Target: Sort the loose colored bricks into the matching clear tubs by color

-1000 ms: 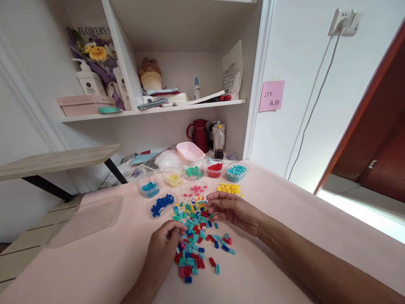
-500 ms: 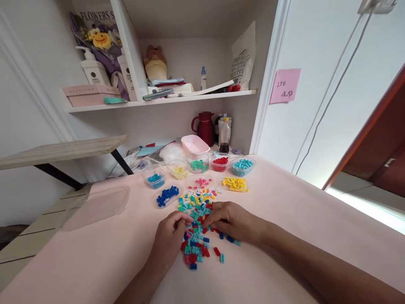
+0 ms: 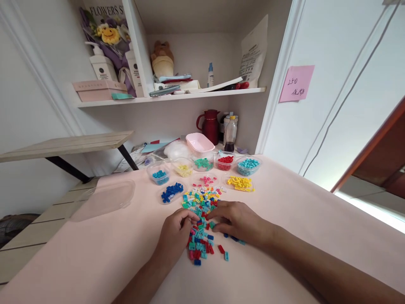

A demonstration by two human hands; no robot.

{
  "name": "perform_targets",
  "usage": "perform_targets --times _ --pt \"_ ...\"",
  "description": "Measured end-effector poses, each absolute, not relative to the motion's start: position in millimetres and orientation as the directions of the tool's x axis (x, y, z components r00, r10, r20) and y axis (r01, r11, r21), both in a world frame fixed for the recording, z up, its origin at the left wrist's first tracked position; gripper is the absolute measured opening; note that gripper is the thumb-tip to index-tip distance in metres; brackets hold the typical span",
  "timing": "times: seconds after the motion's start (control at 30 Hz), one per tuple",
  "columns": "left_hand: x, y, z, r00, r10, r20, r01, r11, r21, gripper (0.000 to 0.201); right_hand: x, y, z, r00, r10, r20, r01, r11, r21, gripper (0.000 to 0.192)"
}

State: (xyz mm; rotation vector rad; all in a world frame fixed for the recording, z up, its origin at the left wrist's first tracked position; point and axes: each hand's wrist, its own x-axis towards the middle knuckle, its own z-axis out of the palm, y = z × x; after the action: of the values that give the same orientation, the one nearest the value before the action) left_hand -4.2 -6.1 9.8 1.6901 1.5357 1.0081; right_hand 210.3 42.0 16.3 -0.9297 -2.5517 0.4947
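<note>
Here both hands (image 3: 205, 226) pinch mixed bricks (image 3: 201, 211) — sorted colours fill tubs (image 3: 225, 161).

Bright, even daylight; strongest glare from overexposed strip at right edge beside brown wooden door (image 3: 376, 156). Soft, faint shadows under my hands on pale pink tabletop (image 3: 284, 202). Wide-angle bending at edges; focus sharp centrally.

a white wall (image 3: 335, 105) is lit by daylight; a shelf (image 3: 171, 98) is set in a corner beside a wooden bench (image 3: 63, 145).
</note>
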Motion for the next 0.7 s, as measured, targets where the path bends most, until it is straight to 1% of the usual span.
perform_targets --times 0.17,0.3,0.43,0.7 --pt "-2.7 -7.8 11.2 0.016 0.992 0.124 0.488 -0.116 0.865 0.029 205.5 39.2 8.9 -0.718 0.652 0.244 0.536 0.741 -0.404 0.019" --pt "-2.5 -7.6 10.6 0.014 0.99 0.141 0.47 -0.131 0.873 0.029 204.6 37.8 8.5 -0.716 0.65 0.255 0.543 0.748 -0.382 0.019" --pt "-3.7 -7.3 9.0 0.041 0.985 0.165 0.49 -0.164 0.856 0.03 203.5 36.1 10.3 -0.708 0.664 0.241 0.556 0.734 -0.391 0.019" --pt "-4.6 -6.8 7.2 0.054 0.985 0.165 0.495 -0.17 0.852 0.031 202.5 37.4 8.8 -0.698 0.673 0.246 0.555 0.725 -0.408 0.015"
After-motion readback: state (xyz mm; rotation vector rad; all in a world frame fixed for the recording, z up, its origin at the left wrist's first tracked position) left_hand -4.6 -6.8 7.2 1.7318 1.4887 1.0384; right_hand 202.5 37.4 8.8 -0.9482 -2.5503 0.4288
